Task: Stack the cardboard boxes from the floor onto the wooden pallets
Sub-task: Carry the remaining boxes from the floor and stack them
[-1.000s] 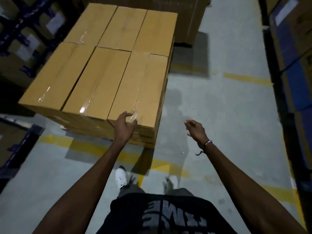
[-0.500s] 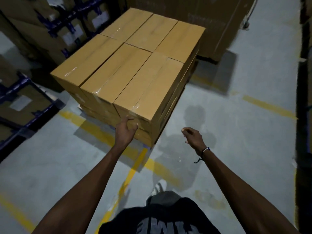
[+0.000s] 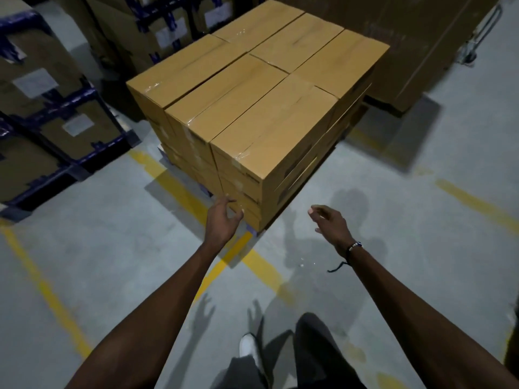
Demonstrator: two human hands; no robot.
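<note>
Hands [image 3: 224,220] [image 3: 328,220] empty — loose, near stacked boxes [image 3: 252,108]

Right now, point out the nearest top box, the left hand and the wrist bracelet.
nearest top box [image 3: 269,127]: head view, top face.
left hand [image 3: 223,223]: head view, back of hand.
wrist bracelet [image 3: 354,246]: head view, band on right wrist.

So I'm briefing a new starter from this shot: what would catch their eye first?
The tight block of tan cardboard boxes fills the upper middle, stacked several layers high. Just below its near corner the two bare hands reach out and hold nothing: the left hand by the corner, the right hand over bare floor. Yellow floor lines cross the grey concrete underneath.
</note>
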